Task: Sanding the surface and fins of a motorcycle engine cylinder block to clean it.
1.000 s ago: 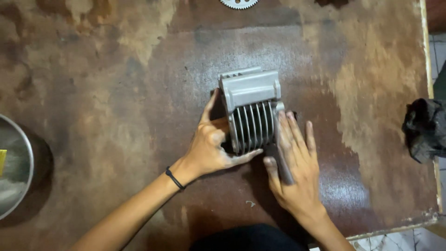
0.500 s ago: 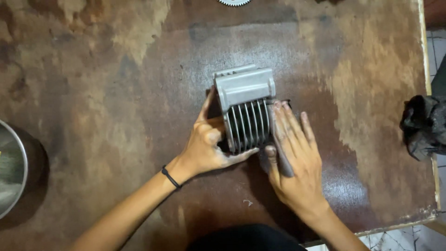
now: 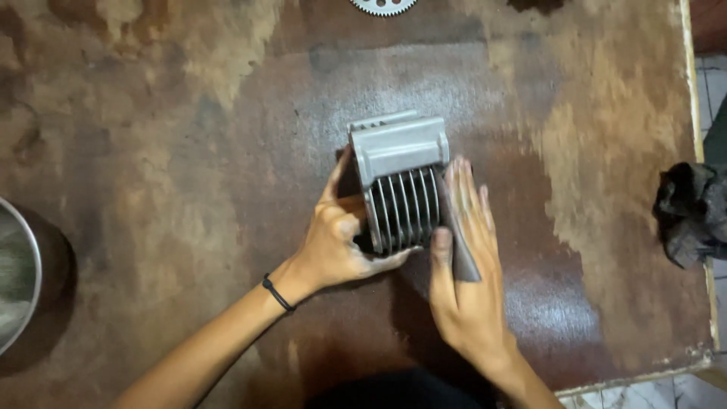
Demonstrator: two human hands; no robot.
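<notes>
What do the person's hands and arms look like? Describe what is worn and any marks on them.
Both forearms are bare, with no sleeves in view. The left hand has a thin black band around its wrist. The right hand wears nothing: no glove, ring or watch. Dark grime smudges the fingers of both hands.

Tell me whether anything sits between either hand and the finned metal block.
Nothing visible does. The left hand grips the finned metal block directly, and the right hand lies flat against its other side, thumb pinning a small grey sheet there.
</notes>
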